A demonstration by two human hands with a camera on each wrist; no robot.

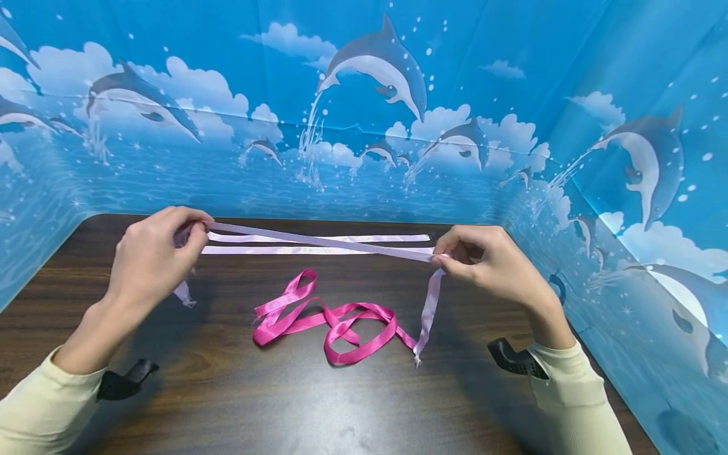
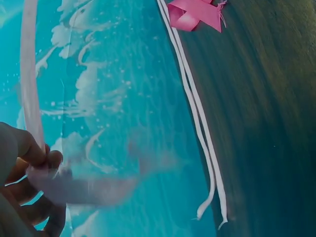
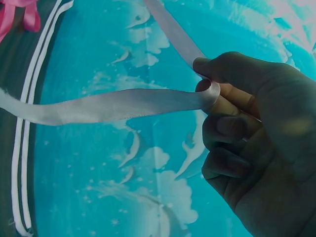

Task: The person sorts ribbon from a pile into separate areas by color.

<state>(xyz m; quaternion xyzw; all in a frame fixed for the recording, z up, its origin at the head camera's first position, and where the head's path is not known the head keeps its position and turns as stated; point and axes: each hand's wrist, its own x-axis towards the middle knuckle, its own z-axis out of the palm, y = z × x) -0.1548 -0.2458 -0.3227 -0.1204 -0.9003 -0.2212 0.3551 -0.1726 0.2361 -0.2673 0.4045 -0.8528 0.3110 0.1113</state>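
A lilac ribbon point(image 1: 318, 240) is stretched taut in the air between both hands, sloping down slightly to the right. My left hand point(image 1: 149, 249) pinches it near one end, and a short frayed tail hangs below the fingers. Between thumb and forefinger my right hand point(image 1: 493, 262) pinches the other part; a longer tail point(image 1: 431, 309) dangles beneath it. In the right wrist view the ribbon point(image 3: 133, 105) bends around the fingertip. The left wrist view shows the left hand point(image 2: 29, 177) holding it, the loose tail blurred.
Two pale ribbons point(image 1: 267, 250) lie side by side along the table's back. A loosely looped pink ribbon point(image 1: 364, 354) rests mid-table on the dark wood point(image 1: 273, 404). A blue dolphin-print sheet point(image 1: 341, 177) stands behind and at the sides. Black mounts point(image 1: 122, 381) sit at both wrists.
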